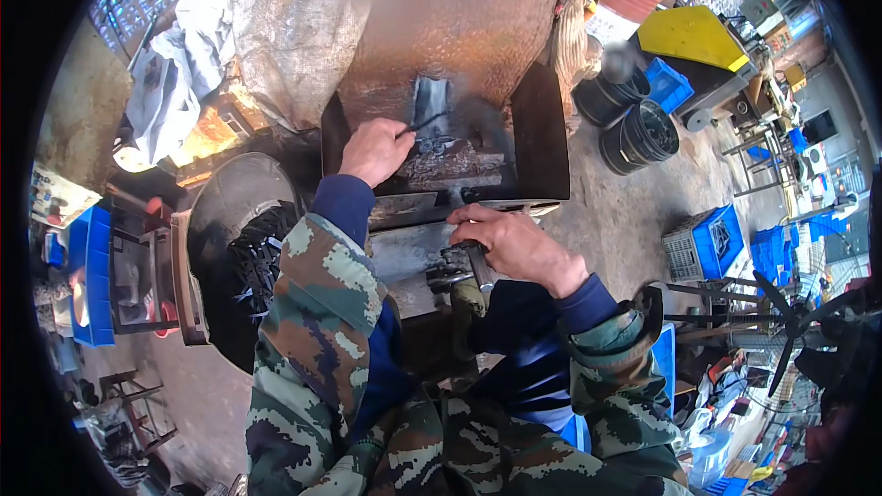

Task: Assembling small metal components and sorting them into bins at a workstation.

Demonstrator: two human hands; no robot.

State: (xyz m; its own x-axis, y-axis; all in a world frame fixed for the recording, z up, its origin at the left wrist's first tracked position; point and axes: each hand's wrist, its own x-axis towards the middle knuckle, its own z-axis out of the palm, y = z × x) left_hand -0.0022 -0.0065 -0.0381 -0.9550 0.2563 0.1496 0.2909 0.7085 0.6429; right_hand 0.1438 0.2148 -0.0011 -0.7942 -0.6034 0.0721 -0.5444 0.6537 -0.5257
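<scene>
My left hand [375,152] is closed at the left side of a dark open-topped metal box. From its fingers a thin dark metal strip [425,123] points to the right, in front of a pale upright metal part [431,99]. Below the strip is a rough, rusty block [457,165] inside the box. My right hand [516,243] lies nearer to me, its fingers curled over a metal clamp-like fitting [459,266] at the front of the box. The fingertips and part of the fitting are hidden.
A round bin [248,179] at my left holds several dark metal strips [262,253]. Rusty sheet metal [450,14] and sacking [299,28] rise behind the box. Black buckets [640,136] stand at the far right, a blue-lined crate [707,243] and a black fan [790,317] nearer.
</scene>
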